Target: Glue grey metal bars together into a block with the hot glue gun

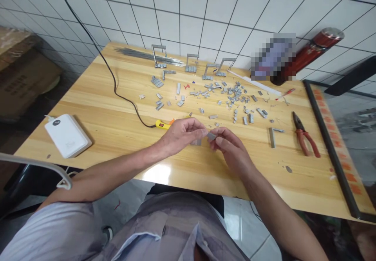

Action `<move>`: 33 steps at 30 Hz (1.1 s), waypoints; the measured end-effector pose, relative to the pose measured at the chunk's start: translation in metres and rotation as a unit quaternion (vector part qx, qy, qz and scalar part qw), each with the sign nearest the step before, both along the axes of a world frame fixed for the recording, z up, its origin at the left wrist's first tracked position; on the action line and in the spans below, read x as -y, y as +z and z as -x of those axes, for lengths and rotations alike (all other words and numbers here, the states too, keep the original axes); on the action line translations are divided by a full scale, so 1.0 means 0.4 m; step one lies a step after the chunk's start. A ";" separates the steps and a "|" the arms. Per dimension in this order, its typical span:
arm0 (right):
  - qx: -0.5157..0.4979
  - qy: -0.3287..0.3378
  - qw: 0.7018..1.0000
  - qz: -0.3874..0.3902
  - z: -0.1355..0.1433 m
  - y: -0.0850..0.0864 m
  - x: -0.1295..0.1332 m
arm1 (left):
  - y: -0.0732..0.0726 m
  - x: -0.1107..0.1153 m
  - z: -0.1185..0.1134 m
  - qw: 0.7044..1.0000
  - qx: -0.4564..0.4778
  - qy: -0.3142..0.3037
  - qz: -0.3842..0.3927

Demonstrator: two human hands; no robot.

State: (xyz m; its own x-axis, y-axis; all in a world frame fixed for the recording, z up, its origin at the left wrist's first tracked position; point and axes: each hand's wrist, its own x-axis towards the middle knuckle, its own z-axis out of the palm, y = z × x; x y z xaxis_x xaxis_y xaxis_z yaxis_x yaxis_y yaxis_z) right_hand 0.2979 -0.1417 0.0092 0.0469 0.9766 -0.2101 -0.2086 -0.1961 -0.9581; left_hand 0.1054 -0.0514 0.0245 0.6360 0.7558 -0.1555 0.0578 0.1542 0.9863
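Over the front middle of the wooden table (117,151), both hands meet close together. My right hand (229,145) pinches a small grey piece (211,136) between thumb and fingers. Just left of it, my left hand (188,132) has its thumb and fingers pressed together near that piece; what it holds, if anything, is too small to name. Another flat grey piece (199,141) shows below the left fingertips. A yellow-handled tool (162,125) with a black cable lies partly behind the left hand. Many small grey pieces (235,92) are scattered beyond the hands.
Several grey angular frames (191,63) stand at the back, beside thin metal rods (138,53). Red-handled pliers (305,135) and an L-shaped piece (273,136) lie right. A white power bank (68,135) sits left. A red flask (314,53) leans near the tiled wall.
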 end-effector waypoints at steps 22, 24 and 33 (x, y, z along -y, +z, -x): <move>0.067 -0.046 0.995 -0.051 -0.009 -0.033 -0.030 | -0.055 0.008 -0.022 0.961 0.070 -0.074 0.255; 0.072 -0.046 0.994 -0.070 -0.007 -0.037 -0.023 | -0.059 0.007 -0.021 0.953 0.079 -0.081 0.281; 0.353 -0.048 0.897 -0.262 -0.004 -0.066 0.005 | -0.058 0.012 -0.024 0.942 0.108 -0.062 0.313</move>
State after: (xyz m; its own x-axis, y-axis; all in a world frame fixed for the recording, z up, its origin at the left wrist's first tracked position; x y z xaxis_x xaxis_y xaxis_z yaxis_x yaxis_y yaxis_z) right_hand 0.2996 -0.1436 -0.0174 0.0769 0.9167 0.3921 0.4953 0.3061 -0.8130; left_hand 0.1149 -0.0564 0.0014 0.7811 0.4774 -0.4025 -0.0783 0.7144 0.6953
